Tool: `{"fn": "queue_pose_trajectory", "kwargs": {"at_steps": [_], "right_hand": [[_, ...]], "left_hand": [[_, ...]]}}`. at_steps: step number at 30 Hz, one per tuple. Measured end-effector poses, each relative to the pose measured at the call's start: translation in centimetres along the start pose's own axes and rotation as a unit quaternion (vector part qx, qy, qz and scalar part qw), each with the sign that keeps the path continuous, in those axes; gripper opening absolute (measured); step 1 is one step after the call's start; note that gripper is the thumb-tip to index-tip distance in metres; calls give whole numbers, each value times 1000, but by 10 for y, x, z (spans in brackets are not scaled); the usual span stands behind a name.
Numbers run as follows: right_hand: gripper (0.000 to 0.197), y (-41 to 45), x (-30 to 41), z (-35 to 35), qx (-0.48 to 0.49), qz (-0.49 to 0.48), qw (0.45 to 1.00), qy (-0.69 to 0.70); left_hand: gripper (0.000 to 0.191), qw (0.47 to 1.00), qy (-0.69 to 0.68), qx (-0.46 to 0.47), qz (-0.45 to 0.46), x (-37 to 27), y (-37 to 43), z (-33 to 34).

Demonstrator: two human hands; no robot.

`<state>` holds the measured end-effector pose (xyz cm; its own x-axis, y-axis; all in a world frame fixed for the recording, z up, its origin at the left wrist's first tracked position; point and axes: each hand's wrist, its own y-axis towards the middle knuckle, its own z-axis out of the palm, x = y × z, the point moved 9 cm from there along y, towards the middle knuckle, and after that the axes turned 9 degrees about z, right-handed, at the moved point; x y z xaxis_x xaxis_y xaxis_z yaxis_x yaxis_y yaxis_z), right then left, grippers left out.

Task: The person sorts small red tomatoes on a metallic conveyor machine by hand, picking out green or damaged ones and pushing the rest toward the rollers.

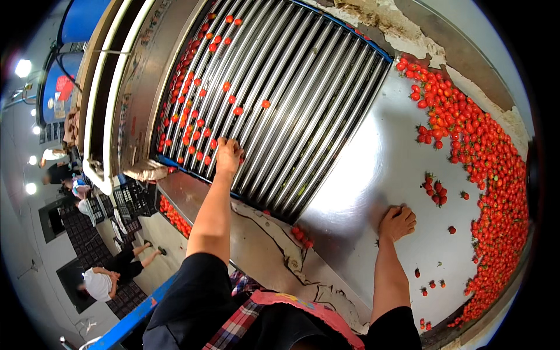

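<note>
My left hand (228,154) reaches over the metal rollers (291,100) of a roller conveyor, fingers bent downward. Red cherry tomatoes (196,134) lie scattered between the rollers, mostly at the far left; one touches or nearly touches my fingers. Whether a tomato is in the fingers is hidden. My right hand (397,222) is low over a smooth metal tray (350,205), its fingers curled; what the palm holds cannot be seen. A small cluster of tomatoes (437,192) with green stems lies beyond it.
A large heap of cherry tomatoes (498,188) lines the tray's right rim. A few tomatoes (302,236) sit at the tray's near left corner. White pipes (120,87) run beside the rollers. A person (103,280) stands on the floor at left, near stacked black crates (87,236).
</note>
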<state>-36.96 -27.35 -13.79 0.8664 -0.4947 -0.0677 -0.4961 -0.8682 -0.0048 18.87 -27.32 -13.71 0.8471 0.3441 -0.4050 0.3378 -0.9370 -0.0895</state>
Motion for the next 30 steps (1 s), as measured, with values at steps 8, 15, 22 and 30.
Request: {"fn": "queue_pose_trajectory", "kwargs": {"at_steps": [8,15,22,30], "right_hand": [[17,-1,-8,5,42,14,999,9],[13,-4,-11,-2,-65,-21,997,32],[16,-5,-9,-19,-10,-2,994,107],[28,-7,-98,-21,28,-40,957,285]], "left_hand": [[12,966,-202,-68,-147,41,-58,32],[14,984,-33,-177,6,-17,-62,-66],[47,819,205,-337,-417,13,-160,-228],[46,984,17,24,174,-165,-182,-63]]}}
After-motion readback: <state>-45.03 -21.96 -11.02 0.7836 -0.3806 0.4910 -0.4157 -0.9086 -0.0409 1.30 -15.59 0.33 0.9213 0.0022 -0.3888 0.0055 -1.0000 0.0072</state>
